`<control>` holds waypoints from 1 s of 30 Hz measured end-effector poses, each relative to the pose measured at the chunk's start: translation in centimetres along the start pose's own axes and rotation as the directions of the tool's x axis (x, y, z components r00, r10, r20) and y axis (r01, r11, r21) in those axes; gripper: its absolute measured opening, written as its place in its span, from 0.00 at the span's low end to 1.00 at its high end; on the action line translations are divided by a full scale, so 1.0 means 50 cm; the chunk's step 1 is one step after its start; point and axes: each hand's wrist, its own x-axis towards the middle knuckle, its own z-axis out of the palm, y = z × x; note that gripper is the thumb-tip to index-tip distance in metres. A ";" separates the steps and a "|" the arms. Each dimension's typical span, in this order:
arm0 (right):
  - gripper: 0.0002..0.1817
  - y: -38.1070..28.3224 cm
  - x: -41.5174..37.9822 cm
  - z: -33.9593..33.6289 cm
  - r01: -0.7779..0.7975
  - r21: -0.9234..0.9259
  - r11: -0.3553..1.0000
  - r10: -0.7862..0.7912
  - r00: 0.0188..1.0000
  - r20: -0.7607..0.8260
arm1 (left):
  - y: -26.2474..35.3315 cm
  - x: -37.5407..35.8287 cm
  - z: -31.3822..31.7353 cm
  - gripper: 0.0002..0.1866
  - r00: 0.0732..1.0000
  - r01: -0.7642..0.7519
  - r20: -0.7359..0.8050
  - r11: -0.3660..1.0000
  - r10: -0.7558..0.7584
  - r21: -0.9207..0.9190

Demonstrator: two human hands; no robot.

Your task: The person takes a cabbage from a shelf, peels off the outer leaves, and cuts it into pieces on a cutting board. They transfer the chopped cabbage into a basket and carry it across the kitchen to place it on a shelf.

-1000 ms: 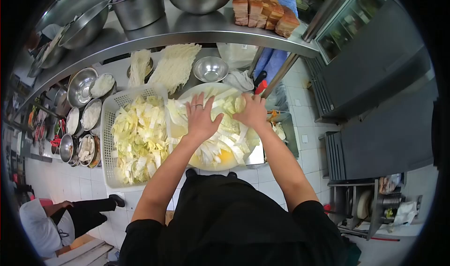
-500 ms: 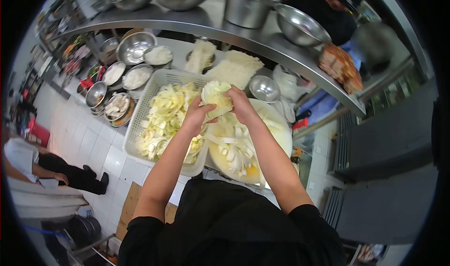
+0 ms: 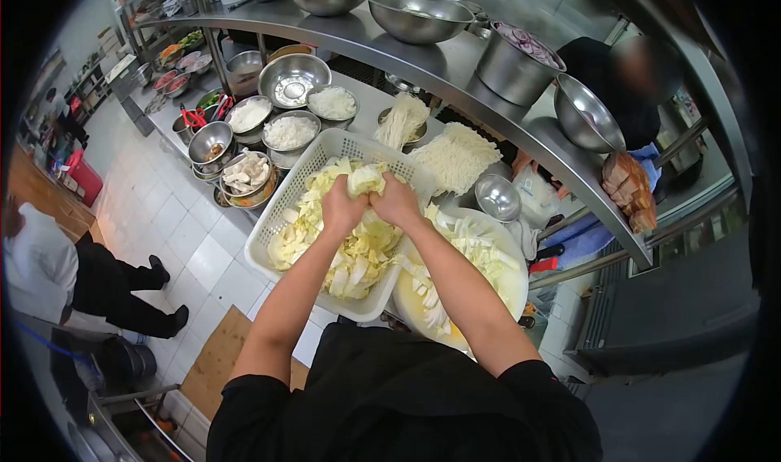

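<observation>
My left hand (image 3: 342,207) and my right hand (image 3: 397,202) are side by side, both closed on a handful of chopped cabbage (image 3: 365,178) held over the white perforated basket (image 3: 297,173). The basket is heaped with pale chopped cabbage (image 3: 346,254). To its right lies a round yellow cutting board (image 3: 508,287) with more cut cabbage pieces (image 3: 464,246) on it. My forearms reach up from the bottom of the view.
Steel bowls of ingredients (image 3: 289,128) stand left of the basket, noodle bundles (image 3: 455,157) behind it. A steel shelf (image 3: 455,67) above carries big bowls and sliced bread (image 3: 628,189). One person (image 3: 57,275) stands on the tiled floor at left, another (image 3: 626,76) behind the shelf.
Both hands gathered cabbage from the cutting board, lifted it and carried it left; they now hold it low over the basket. My view swung to the left.
</observation>
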 end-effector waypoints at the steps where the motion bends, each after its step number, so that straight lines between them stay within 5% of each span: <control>1: 0.34 0.007 0.006 0.003 0.050 0.010 0.999 -0.050 0.999 -0.021 | -0.005 0.018 -0.001 0.29 1.000 0.000 0.025 0.999 -0.001 0.036; 6: 0.34 -0.006 -0.006 -0.005 0.076 0.007 0.997 -0.075 0.997 -0.036 | -0.022 0.061 0.004 0.27 0.998 0.024 0.058 0.976 -0.037 0.215; 9: 0.34 0.002 -0.004 -0.010 -0.009 0.110 0.994 0.006 1.000 0.029 | -0.060 0.099 -0.020 0.23 0.995 -0.030 0.101 0.954 -0.001 0.297; 12: 0.34 0.031 0.010 -0.020 -0.061 0.231 0.971 0.053 0.998 0.039 | -0.105 0.161 -0.045 0.23 0.981 0.120 0.101 0.928 -0.165 0.352; 15: 0.34 -0.003 -0.008 -0.074 -0.185 0.378 0.907 0.126 0.976 0.177 | -0.075 0.166 -0.084 0.27 0.960 0.014 0.247 0.903 -0.132 0.429; 17: 0.33 0.016 0.012 -0.059 -0.146 0.533 0.834 0.047 0.980 0.195 | -0.046 0.136 -0.074 0.31 0.979 -0.185 0.028 0.829 0.201 0.528; 18: 0.33 0.023 0.019 -0.045 -0.148 0.531 0.834 0.049 0.980 0.195 | -0.048 0.139 -0.063 0.31 0.979 -0.185 0.030 0.830 0.200 0.527; 20: 0.32 0.033 0.034 -0.008 -0.007 0.566 0.824 -0.021 0.999 0.042 | -0.059 0.148 -0.037 0.31 0.818 -0.566 0.211 0.815 0.535 0.124; 21: 0.32 0.042 0.046 0.010 -0.011 0.566 0.825 -0.017 0.999 0.045 | -0.038 0.140 -0.046 0.31 0.819 -0.563 0.214 0.817 0.533 0.122; 23: 0.30 0.054 0.074 0.029 0.188 0.374 0.908 -0.170 0.982 -0.081 | 0.028 0.123 -0.082 0.32 0.738 -0.378 0.555 0.917 0.383 -0.130; 26: 0.28 0.005 0.042 -0.037 0.065 0.168 0.984 -0.055 0.996 -0.067 | -0.015 0.163 -0.073 0.31 0.860 -0.294 0.464 0.949 0.211 0.115; 30: 0.28 0.019 0.035 -0.044 -0.022 0.195 0.981 0.040 0.995 -0.091 | -0.050 0.175 -0.098 0.31 0.950 -0.197 0.280 0.961 0.138 0.196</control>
